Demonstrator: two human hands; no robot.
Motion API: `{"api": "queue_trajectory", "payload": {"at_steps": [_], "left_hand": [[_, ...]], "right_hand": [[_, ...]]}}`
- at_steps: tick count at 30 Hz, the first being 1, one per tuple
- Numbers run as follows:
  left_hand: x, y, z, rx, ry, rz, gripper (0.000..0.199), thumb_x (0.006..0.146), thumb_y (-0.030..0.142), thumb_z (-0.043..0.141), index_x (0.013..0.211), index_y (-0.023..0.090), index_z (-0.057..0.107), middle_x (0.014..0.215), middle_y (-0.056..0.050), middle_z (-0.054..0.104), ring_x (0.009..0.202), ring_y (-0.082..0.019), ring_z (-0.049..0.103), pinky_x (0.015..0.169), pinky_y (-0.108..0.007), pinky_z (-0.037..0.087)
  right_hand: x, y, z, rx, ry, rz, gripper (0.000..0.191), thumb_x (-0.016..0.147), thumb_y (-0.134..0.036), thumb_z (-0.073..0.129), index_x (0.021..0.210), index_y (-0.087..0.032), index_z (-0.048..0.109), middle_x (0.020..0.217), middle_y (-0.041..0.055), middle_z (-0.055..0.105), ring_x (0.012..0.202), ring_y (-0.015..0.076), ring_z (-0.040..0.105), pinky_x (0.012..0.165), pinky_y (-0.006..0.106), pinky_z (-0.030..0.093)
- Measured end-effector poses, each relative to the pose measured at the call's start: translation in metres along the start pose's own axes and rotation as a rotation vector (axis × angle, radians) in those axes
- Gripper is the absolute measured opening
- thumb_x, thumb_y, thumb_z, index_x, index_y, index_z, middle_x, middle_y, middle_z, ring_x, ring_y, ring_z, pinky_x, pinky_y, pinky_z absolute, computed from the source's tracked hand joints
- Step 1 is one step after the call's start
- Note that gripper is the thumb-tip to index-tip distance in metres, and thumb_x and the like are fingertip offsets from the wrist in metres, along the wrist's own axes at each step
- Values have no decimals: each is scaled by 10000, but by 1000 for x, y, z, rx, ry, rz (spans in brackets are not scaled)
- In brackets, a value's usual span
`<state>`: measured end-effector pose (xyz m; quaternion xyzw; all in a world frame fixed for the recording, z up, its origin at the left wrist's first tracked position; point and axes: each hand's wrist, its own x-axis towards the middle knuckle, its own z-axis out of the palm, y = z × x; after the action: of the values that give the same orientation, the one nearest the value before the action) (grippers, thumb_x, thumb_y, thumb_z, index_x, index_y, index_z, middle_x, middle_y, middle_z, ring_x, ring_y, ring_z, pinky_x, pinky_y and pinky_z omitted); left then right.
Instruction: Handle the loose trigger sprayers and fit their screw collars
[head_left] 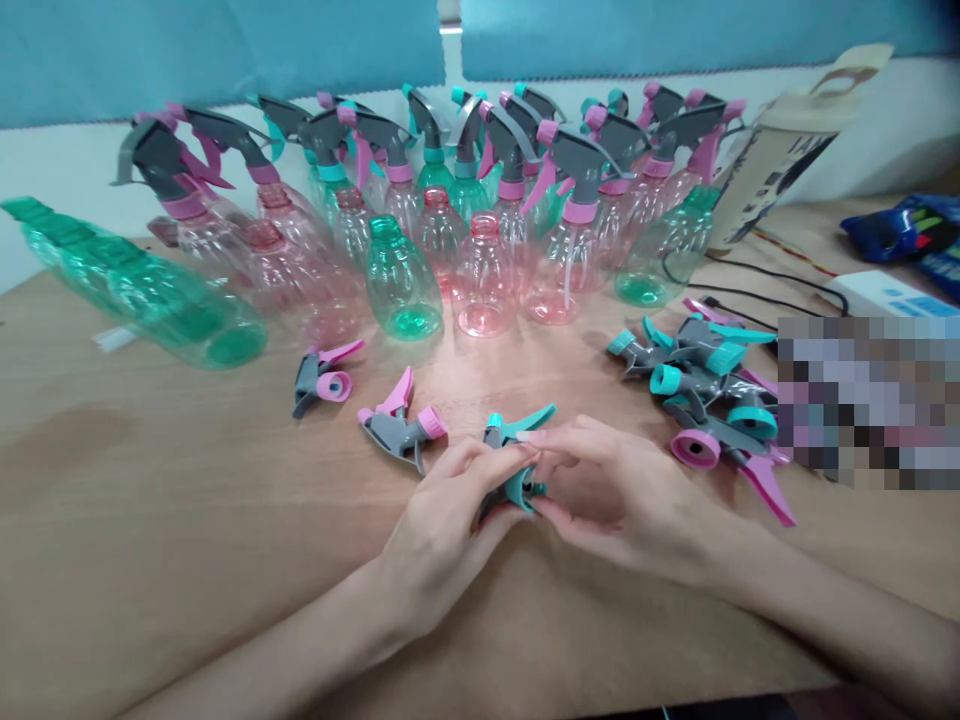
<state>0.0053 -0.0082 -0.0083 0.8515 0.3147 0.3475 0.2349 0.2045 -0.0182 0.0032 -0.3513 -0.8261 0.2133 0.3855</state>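
Low over the wooden table, my left hand (435,525) grips a grey and teal trigger spray head (519,488) by its body. The collar's opening faces right, and the teal trigger points up and right. My right hand (637,490) closes its fingertips around the collar from the other side; a small teal bit shows at the opening, too small to name. Just left of my hands lies a pink and grey spray head (405,430). Farther left rests another pink one (326,380).
Several green and pink clear bottles (484,285) stand behind, many with spray heads on. Green bottles (165,300) lean at the left. Right, loose spray heads (712,385) form a pile near black cables (795,285), a white box (892,300) and a tall cup (780,165).
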Motion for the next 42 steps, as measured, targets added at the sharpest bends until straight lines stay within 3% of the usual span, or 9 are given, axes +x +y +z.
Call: {"api": "queue_trajectory", "payload": {"at_steps": [4,10,15,21,26,30,36,42], "left_hand": [[1,3,0,-14,-10,9,400,847,76,552,1215,215,482,1021,-35,608,927,-162,580,798,-294,515],[0,2,0,39,26,43,448,855,125,571,1268,228,431,1031,-43,619,907,-171,588,795,-303,514],[1,0,0,56,14,15,406,860,162,574,1243,220,454,1047,-55,612,922,-175,596,800,-306,520],[5,-5,0,67,-12,6,374,859,166,580,1215,219,476,1145,-64,599,1046,-195,574,875,-345,500],[4,-8,1,47,-46,1,447,821,115,619,1226,222,463,1126,-50,597,1033,-194,564,890,-361,479],[4,-7,1,29,-53,16,424,823,125,617,1209,221,472,1100,-48,603,1012,-197,571,876,-365,483],[4,-9,0,55,-42,-1,389,856,157,576,1221,233,466,1136,-60,600,1051,-211,570,890,-393,487],[5,-7,-1,56,-33,-61,408,840,136,602,1213,234,471,1151,-46,595,1054,-188,570,891,-341,492]], "right_hand": [[0,-4,4,-29,50,30,420,793,-111,566,1190,-188,456,923,30,648,780,140,625,689,282,520],[-1,-7,7,-64,144,39,436,805,-142,584,1212,-213,445,905,22,648,757,142,627,693,307,527],[0,-1,5,-12,116,-15,420,811,-139,577,1203,-203,440,884,14,628,773,129,613,678,266,518],[2,7,-3,-65,10,28,382,805,-178,582,1170,-220,479,964,28,640,800,141,621,678,265,515],[3,8,-8,-73,-63,43,414,778,-144,612,1154,-248,476,1054,25,640,855,151,623,711,273,510],[2,9,-7,-67,-91,55,450,775,-154,618,1186,-250,461,997,19,650,804,146,631,695,276,520],[-2,9,3,24,-23,129,499,796,-143,599,1246,-253,416,954,10,653,792,140,654,694,271,557],[-6,10,11,77,63,143,416,779,-136,629,1144,-236,456,937,19,634,765,139,648,657,271,562]]}}
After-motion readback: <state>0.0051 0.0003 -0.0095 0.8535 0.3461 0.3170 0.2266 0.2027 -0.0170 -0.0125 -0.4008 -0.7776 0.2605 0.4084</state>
